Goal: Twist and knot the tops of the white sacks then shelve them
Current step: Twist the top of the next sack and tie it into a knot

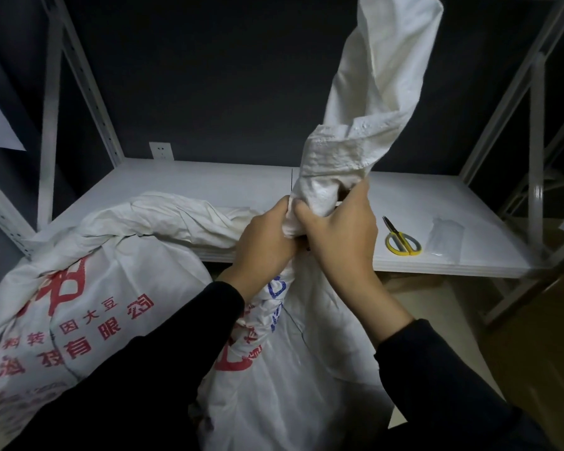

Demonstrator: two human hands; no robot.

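Mid-task, on the twist/knot step for one sack. The front sack (290,369) stands low in front of the person, below the shelf (209,183) edge, body bulging, with red and blue print. Its top is gathered into a tight neck just at the shelf's front edge.

Left hand (267,242) has its fingers curled round the neck from the left, a full grip. Right hand (342,232) also grips the neck, just beside the left and touching it, thumb up against the bunched cloth. Above the hands the loose top (372,92) rises up and to the right, out of frame at the top. It looks twisted and wrapped near the hands. No finished knot shows, so my judgement is twist mostly done, knot in progress or not yet tied.

Second sack (95,288) lies at the left with red print, its upper part draped onto the shelf's front-left corner. Cannot tell whether its top is knotted, as the end is hidden behind the left hand. It does not look properly shelved; most of its bulk hangs off the front.

Left to do, by my read: finish the knot on the front sack, lift it onto the shelf, then sort out the second sack.

On the shelf to the right are yellow-handled scissors (402,242) and, just beside them, a clear plastic bag (445,236), both apart from the hands.
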